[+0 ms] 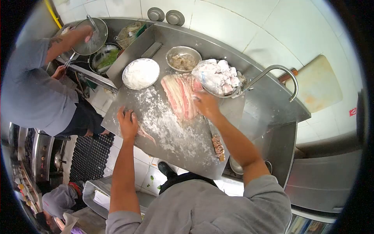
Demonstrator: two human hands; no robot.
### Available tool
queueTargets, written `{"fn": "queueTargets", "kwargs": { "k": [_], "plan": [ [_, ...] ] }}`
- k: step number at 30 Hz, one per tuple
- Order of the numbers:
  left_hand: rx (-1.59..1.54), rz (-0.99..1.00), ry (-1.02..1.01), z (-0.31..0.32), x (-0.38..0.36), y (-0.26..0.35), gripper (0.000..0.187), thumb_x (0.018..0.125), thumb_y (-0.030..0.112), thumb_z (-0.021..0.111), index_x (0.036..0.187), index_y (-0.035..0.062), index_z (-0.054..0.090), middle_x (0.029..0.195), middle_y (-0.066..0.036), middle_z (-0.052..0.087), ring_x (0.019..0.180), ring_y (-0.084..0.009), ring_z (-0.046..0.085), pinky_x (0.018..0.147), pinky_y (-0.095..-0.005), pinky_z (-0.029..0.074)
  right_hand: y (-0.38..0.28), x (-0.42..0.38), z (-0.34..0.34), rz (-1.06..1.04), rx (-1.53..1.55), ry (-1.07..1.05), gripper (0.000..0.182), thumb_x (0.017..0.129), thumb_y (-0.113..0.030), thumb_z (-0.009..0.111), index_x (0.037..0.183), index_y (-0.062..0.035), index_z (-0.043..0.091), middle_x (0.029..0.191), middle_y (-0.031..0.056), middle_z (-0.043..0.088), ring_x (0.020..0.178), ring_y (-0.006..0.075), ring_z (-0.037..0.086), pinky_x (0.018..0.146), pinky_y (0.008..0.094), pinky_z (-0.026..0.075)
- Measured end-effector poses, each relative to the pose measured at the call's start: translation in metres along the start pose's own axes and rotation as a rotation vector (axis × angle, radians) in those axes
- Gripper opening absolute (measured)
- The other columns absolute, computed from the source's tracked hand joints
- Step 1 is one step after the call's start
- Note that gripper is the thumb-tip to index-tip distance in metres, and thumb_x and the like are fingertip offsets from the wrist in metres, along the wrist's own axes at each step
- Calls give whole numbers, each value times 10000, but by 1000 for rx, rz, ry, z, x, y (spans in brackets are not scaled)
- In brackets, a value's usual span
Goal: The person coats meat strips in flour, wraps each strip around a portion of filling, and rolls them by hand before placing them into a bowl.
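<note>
Streaky slices of raw pork belly (179,97) lie side by side on the floured steel worktop (171,152). My right hand (207,103) reaches over their right edge, with its fingers closed at a slice there; the fingertips are partly hidden. Near the worktop's left edge my left hand (127,121) rests with bent fingers apart, and a thin strip of meat (147,135) lies just beside it. Below my right hand is a knife with a speckled handle (217,148), its blade partly covered by my forearm.
Beyond the meat stand a bowl of white flour (141,73), a metal bowl of pale food (183,59) and a bowl heaped with floured pieces (219,78). A curved tap (274,67) rises at right. One co-worker (39,85) holds a strainer at left; another person (64,201) is lower left.
</note>
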State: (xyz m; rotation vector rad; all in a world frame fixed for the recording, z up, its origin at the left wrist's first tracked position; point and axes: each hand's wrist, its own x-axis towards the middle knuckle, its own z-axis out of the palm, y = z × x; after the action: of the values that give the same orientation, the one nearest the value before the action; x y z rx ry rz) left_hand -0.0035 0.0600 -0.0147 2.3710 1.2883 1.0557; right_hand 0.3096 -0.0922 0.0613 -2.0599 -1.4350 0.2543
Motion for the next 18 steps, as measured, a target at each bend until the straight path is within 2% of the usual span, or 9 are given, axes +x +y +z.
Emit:
{"fn": "queueTargets", "kwargs": {
  "k": [2,5,8,11,14,17,18],
  "plan": [
    [-15,-4,10,0,0,1,233,805,116,551,988,-22,592,1277,-242,391,1176,-414,362,984,-474,314,-3,0,27,-16,-31,102,308,746,-152,615,1041,-64,606,1010,233,569,929,356,569,805,404,460],
    [-37,-25,20,-1,0,1,231,797,109,561,985,-19,593,1277,-243,392,1175,-414,363,982,-467,318,-3,2,53,-61,-178,310,331,746,-157,615,1057,-46,599,1112,254,529,1080,381,491,879,421,433],
    [-42,-10,25,1,-1,-3,228,787,105,573,979,-16,596,1281,-243,391,1181,-410,360,981,-460,320,-17,6,48,128,-26,138,356,744,-158,621,1076,-32,590,1185,253,491,1183,401,399,936,430,400],
    [-57,-22,39,0,-3,-2,224,781,103,584,971,-14,600,1285,-241,391,1184,-407,360,981,-456,321,-7,15,60,75,-210,251,379,742,-174,631,1083,-15,585,1154,253,513,1189,388,403,957,440,378],
    [-58,-31,37,-1,-2,0,224,777,105,593,968,-11,603,1285,-239,392,1183,-405,364,981,-454,322,-13,25,59,103,-315,230,412,743,-225,636,1074,13,582,1129,249,534,1178,383,420,966,442,364],
    [-78,-32,33,-2,-1,-1,223,772,107,603,965,-4,606,1284,-237,394,1179,-403,370,980,-453,323,-23,36,55,233,-434,14,445,738,-272,632,1066,25,582,1112,236,550,1169,364,436,965,446,355],
    [-83,-28,44,-1,-1,-2,220,771,108,606,961,-1,608,1284,-235,395,1179,-402,371,981,-453,322,-26,40,53,246,-435,18,437,737,-279,630,1053,20,588,1108,229,556,1155,360,451,958,442,362]
  ]
}}
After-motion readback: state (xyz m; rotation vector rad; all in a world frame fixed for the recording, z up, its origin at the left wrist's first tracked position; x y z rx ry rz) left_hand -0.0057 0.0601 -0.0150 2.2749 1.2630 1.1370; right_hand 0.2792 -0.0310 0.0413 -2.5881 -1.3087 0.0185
